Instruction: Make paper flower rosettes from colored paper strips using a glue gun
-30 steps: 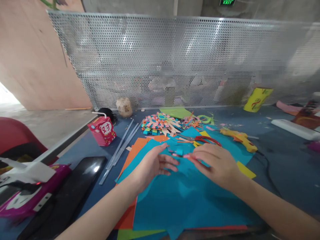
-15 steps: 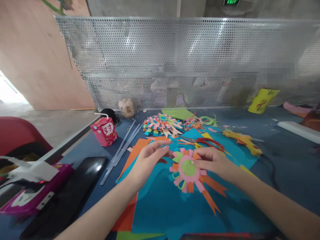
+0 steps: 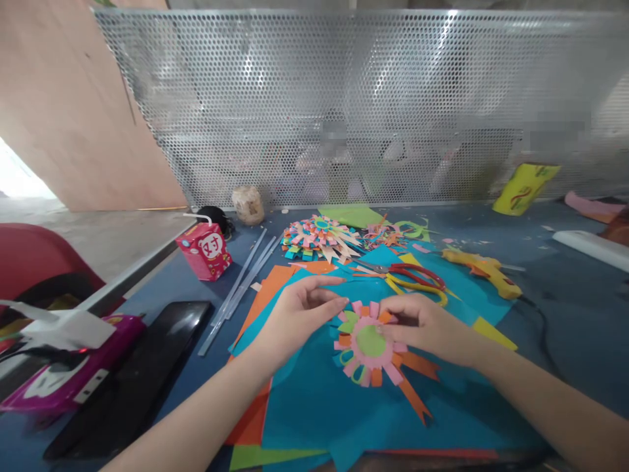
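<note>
My right hand (image 3: 423,321) pinches a paper flower rosette (image 3: 370,342) at its right side, thumb on the front. The rosette has a green centre, a pink ring, pink and orange looped petals, a few green pieces at the left and orange ribbon tails. My left hand (image 3: 305,313) is at its upper left edge, thumb and index finger apart, thumb tip close to the petals; whether it touches them I cannot tell. Blue paper sheets (image 3: 314,406) lie beneath. Red-handled scissors (image 3: 417,275) and a yellow-handled pair (image 3: 430,288) rest behind my right hand.
Finished-looking rosettes (image 3: 319,236) are piled behind, with paper scraps (image 3: 386,235). Glue sticks (image 3: 236,288), a drink carton (image 3: 204,250) and a black phone (image 3: 142,373) lie left. A yellow glue gun (image 3: 484,270) with its cord lies right. A perforated metal screen (image 3: 295,98) borders the back.
My left hand has moved slightly right, closer to the rosette's edge. The rosette, in my right hand, is slightly lower in view. The camera view has tilted down a little.
</note>
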`<state>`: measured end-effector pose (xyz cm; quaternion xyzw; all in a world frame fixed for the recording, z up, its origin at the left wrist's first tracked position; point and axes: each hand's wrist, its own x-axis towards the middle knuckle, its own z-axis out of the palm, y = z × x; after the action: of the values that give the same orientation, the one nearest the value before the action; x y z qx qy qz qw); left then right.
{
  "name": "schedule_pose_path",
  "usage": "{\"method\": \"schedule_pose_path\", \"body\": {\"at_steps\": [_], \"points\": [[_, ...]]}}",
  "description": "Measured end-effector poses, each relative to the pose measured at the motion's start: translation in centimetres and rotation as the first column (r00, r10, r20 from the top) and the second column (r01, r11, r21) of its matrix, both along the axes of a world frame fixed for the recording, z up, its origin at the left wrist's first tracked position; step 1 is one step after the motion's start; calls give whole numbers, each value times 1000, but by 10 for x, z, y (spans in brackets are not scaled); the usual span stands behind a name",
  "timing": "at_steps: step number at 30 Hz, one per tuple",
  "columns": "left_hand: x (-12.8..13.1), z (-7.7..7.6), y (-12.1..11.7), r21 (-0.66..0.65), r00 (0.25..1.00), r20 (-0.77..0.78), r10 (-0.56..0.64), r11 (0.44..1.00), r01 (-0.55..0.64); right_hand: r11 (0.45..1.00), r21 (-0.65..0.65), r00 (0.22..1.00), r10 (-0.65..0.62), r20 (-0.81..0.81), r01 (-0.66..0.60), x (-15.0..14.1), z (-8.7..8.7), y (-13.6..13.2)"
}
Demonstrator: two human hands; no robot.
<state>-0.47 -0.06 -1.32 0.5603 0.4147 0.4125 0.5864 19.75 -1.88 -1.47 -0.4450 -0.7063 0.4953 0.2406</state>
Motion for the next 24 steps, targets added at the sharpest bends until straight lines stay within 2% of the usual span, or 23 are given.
{"method": "schedule_pose_path", "body": {"at_steps": [8,15,18,20,22,23,24], "points": [[-1,0,1,-17,1000,27,13,1000,-13,998,68,999,-14,34,12,-1,0,1],[-1,0,1,-13,1000,16,26,1000,-26,1000,20,999,-7,37,6,-1,1,-1],[-1,-2,1,29,999,-33,42,999,-41,999,30,999,-16,45,14,0,1,0],[-2,-2,1,127,992,-100,73,990,-60,999,40,999,-12,34,10,1,0,1],[-4,2,-1,332,967,-193,168,938,-97,1000,30,1000,-10,12,9,2,-1,3],[-6,5,-3,480,945,-232,232,872,-96,1000,21,1000,-13,2,13,2,-2,4],[-8,9,-7,634,920,-255,296,770,-72,1000,17,1000,-21,-10,21,2,-3,5]]}}
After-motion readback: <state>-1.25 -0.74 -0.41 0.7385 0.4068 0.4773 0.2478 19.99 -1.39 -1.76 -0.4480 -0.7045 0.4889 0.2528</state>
